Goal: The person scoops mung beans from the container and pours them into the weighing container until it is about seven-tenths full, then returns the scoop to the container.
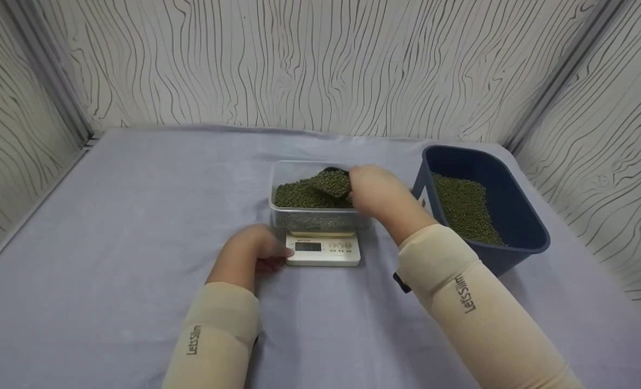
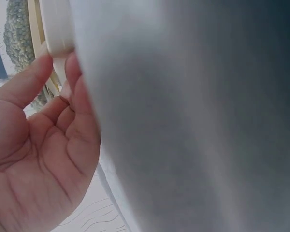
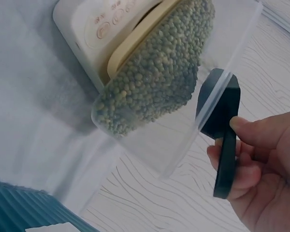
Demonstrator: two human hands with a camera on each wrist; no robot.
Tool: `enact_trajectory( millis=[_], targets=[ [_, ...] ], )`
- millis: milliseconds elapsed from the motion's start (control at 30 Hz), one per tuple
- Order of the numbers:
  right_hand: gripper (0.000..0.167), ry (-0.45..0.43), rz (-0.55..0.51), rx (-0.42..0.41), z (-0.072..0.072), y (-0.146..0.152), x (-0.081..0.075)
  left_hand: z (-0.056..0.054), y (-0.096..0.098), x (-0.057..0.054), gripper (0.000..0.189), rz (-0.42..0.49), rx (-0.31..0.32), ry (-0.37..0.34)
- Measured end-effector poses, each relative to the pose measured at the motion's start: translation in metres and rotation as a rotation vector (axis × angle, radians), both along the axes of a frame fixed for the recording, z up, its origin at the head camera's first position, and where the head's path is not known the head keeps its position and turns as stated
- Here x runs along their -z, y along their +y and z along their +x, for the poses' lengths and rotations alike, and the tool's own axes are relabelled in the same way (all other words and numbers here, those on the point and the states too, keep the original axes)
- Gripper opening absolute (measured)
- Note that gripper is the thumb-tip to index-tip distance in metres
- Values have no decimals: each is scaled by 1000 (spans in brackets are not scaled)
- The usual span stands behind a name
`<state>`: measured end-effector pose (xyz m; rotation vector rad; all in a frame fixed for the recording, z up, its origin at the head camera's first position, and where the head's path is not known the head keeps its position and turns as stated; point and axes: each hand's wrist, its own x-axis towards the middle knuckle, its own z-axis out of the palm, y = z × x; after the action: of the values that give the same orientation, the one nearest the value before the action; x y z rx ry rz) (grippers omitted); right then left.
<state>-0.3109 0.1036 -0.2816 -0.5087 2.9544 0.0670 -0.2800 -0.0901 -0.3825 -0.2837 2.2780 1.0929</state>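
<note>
A white kitchen scale [image 1: 323, 260] carries a clear plastic container [image 1: 281, 170] of green mung beans [image 1: 296, 195]. My left hand [image 1: 252, 243] pinches the scale's near left corner, thumb on top and fingers curled beneath, as the left wrist view shows. Over the container's right side, my right hand [image 1: 377, 194] grips a black scoop [image 3: 225, 159] by its handle. Beans heap in the scoop, which overlaps the container's opening in the head view. From the right wrist, the scoop's head shows just at the container's rim, above the bean level. The scale's display is too small to read.
To the right stands a deep dark blue bin [image 1: 506, 197] with more mung beans [image 1: 463, 208] heaped on its left side. A pale cloth [image 1: 136, 216] covers the table. Wood-grain patterned panels [image 1: 298, 65] enclose the back and sides.
</note>
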Motion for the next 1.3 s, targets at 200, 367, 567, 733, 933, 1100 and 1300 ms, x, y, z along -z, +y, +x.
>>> enact_trajectory(
  millis=[200,367,567,733,933,1100,1300],
  targets=[
    [14,94,-1,-17,4,-5,4,-1,0,1,20,9,22,-8],
    [17,176,27,-44,6,-8,5,-1,0,1,20,13,23,-7],
    [19,265,94,-72,7,-13,9,-1,0,1,19,28,10,-12],
    [18,314,132,-100,8,-16,12,-1,-1,1,20,10,27,-9],
    [19,380,148,-147,10,-19,13,0,0,0,20,18,17,-15],
    [20,428,153,-177,12,-21,13,0,0,-2,20,26,7,-10],
    [21,457,175,-203,13,-21,13,-1,0,-2,20,15,27,-3]
  ],
)
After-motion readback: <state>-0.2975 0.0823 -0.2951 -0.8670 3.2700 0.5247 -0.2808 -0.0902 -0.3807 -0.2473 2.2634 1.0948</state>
